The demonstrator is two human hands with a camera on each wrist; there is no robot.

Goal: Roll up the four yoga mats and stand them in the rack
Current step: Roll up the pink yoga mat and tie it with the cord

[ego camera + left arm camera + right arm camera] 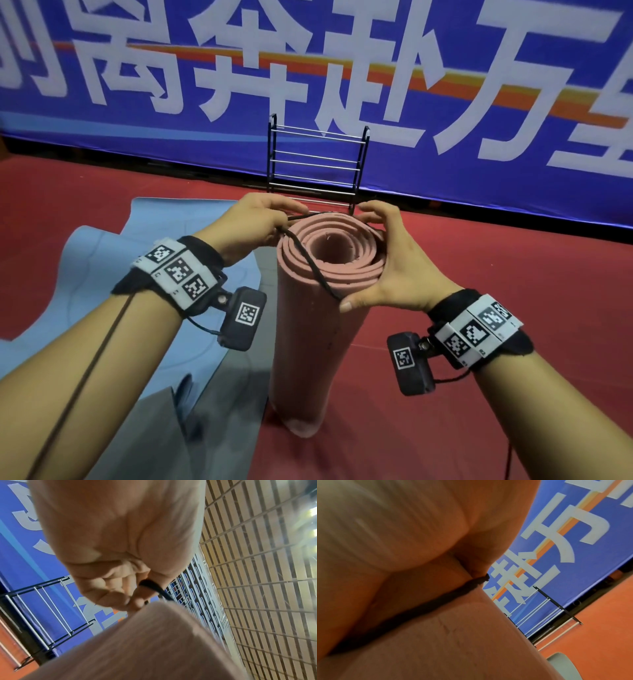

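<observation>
A pink mat [308,329], rolled into a tube, stands upright on the red floor with its spiral end facing me. A black cord [310,260] runs across that end and down the near side. My left hand [287,216] pinches the cord at the roll's top left edge; the left wrist view shows the cord [154,586] between thumb and fingers above the mat [137,649]. My right hand [383,246] grips the roll's top right rim, thumb pressing the cord against the mat's side. In the right wrist view the cord [419,612] lies taut over the mat [453,649]. The rack [317,164] stands empty just behind.
A blue mat [102,267] lies unrolled on the floor to the left, partly over a grey mat [205,411]. A blue banner wall [479,102] rises close behind the rack. Red floor [513,291] stretches away to the right.
</observation>
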